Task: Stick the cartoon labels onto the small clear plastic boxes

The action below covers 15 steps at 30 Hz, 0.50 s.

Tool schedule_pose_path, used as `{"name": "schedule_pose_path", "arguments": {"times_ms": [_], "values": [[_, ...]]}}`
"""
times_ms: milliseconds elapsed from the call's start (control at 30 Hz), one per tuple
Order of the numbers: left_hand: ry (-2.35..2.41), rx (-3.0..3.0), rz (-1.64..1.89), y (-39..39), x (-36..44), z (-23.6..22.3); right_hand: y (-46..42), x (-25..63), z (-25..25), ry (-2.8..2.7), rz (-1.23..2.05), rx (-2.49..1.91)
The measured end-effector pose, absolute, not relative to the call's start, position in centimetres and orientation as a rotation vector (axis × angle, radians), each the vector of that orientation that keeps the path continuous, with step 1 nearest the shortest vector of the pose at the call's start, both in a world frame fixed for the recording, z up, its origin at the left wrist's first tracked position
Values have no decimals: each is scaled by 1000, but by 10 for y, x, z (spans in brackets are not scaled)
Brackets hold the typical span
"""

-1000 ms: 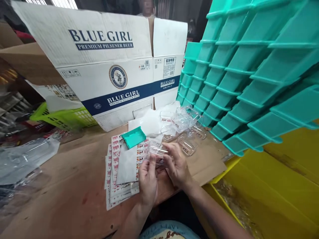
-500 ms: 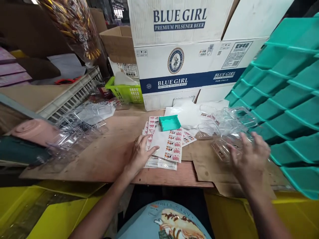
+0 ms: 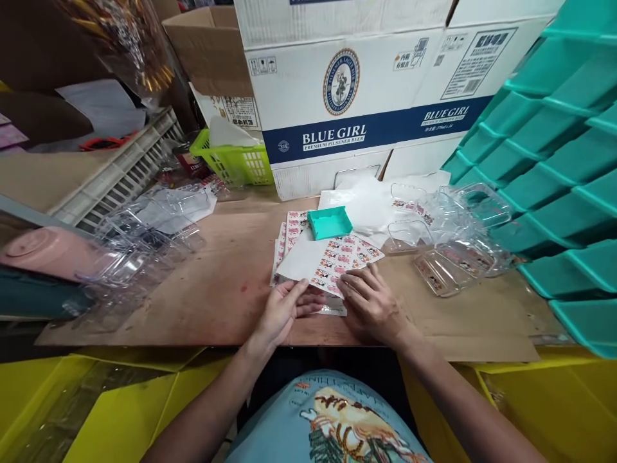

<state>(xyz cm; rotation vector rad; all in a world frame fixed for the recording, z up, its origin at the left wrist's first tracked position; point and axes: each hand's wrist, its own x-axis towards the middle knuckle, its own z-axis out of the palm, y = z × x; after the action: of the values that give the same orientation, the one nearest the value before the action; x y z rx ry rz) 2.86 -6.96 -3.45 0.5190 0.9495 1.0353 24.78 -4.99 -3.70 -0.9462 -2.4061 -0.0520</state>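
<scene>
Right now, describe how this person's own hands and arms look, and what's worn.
The left hand and right hand are ungloved, with the fingers uncovered. Both forearms are bare, with no sleeve or cuff showing on them. The person wears a light blue top with a multicoloured print and lettering.

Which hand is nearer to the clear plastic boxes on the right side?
Right. The right hand is left of the boxes, apart from them; the left hand is farther left, holding the sticker sheet.
</scene>
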Motion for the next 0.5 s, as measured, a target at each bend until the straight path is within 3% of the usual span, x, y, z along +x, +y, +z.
{"name": "schedule_pose_path", "arguments": {"times_ms": [233,500], "values": [[919,477,1010,-61,26,-42,-59,225,-22,-2203,242,-946],[894,508,1035,-66,43,-36,-65,209,-28,-2066,224,-1161]]}}
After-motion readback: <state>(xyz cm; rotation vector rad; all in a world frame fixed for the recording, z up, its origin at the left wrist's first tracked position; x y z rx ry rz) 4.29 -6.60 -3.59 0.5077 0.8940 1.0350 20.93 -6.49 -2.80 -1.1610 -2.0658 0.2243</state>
